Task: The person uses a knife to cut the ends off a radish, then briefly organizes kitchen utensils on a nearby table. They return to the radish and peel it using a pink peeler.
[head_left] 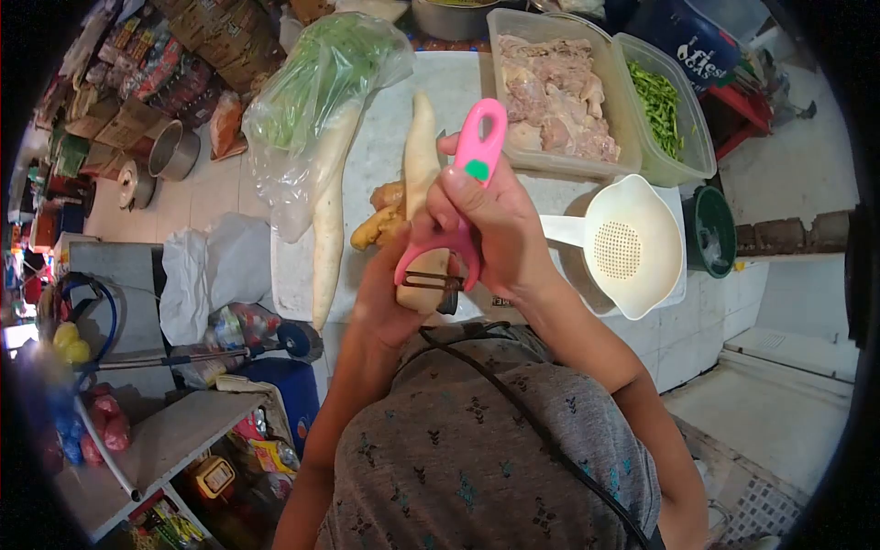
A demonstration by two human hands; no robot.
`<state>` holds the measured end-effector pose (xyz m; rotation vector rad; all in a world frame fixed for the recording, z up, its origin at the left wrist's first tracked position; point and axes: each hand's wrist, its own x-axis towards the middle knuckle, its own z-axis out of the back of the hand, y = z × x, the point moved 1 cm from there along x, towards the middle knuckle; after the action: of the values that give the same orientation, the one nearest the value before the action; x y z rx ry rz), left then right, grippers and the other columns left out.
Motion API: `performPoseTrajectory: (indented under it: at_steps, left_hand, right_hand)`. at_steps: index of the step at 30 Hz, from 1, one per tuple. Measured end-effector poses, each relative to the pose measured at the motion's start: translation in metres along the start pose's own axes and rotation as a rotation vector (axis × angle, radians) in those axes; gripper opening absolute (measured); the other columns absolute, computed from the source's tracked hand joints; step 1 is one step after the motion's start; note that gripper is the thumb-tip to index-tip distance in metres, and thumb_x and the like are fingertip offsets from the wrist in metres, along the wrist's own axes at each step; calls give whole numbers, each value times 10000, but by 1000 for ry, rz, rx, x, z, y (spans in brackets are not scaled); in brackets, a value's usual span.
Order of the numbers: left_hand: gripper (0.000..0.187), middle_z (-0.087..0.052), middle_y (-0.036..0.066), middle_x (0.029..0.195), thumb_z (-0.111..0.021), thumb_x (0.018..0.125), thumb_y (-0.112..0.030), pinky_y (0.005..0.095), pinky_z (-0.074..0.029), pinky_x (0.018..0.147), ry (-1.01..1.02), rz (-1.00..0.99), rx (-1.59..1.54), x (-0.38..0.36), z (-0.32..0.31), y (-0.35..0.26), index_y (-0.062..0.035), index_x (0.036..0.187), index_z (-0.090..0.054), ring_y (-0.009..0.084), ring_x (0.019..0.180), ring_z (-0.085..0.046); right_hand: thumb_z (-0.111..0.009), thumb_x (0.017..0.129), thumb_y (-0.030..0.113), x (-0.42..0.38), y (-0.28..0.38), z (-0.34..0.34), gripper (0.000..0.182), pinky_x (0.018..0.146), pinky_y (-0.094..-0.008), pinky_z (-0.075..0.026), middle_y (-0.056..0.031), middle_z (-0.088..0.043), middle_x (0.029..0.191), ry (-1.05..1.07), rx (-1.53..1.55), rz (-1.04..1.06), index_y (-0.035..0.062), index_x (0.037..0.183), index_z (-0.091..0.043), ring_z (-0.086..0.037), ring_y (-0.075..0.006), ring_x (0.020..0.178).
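A: The right hand (490,215) is clamping around the pink peeler (467,183), its blade sitting on the near end of the white radish (422,183). The left hand (390,298) is cupping that end from below, fingers closed on it.

B: Judging by that, keep strokes light and away from the left fingers. Any writing?

A: Beyond the right hand, white lettering on a blue container (687,41) is showing, but it is too blurred to read surely.

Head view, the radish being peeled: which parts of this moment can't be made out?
- Left hand: fingers hidden under the white radish.
- Pink peeler: blade contact hidden by the right hand.
- Second radish: top hidden inside the plastic bag.
- Steel pot: cut off by the top edge.
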<state>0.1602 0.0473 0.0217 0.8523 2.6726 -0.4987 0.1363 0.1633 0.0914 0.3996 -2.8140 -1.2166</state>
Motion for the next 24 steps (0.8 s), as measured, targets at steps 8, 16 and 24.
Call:
performPoseTrajectory:
  at_steps: [8,16,24]
  left_hand:
    - [201,-528,46,817,-403,837,-222,284,-437,719,172,-202,-65,-3,-9,16,-51,855,-506,142,786,-524]
    - [167,-523,39,854,-482,789,-244,287,-428,736,25,-171,-63,-8,-8,15,-82,823,-502,138,804,-514]
    - [144,-520,34,832,-453,806,-236,295,-445,673,-42,-183,-48,-11,-11,17,-104,759,-480,147,779,-522]
  right_hand:
    - [-428,880,190,-1,-20,-12,212,519,-274,-406,-15,-367,613,-76,124,-134,88,1051,-354,-377,-107,499]
    - [-376,894,171,1,-24,-17,177,509,-275,-379,9,-325,594,-103,42,-83,93,1045,-425,-342,-86,474]
    - [-415,885,195,6,-24,-10,107,489,-249,-373,8,-338,584,-127,56,-111,114,949,-390,-333,-83,473]
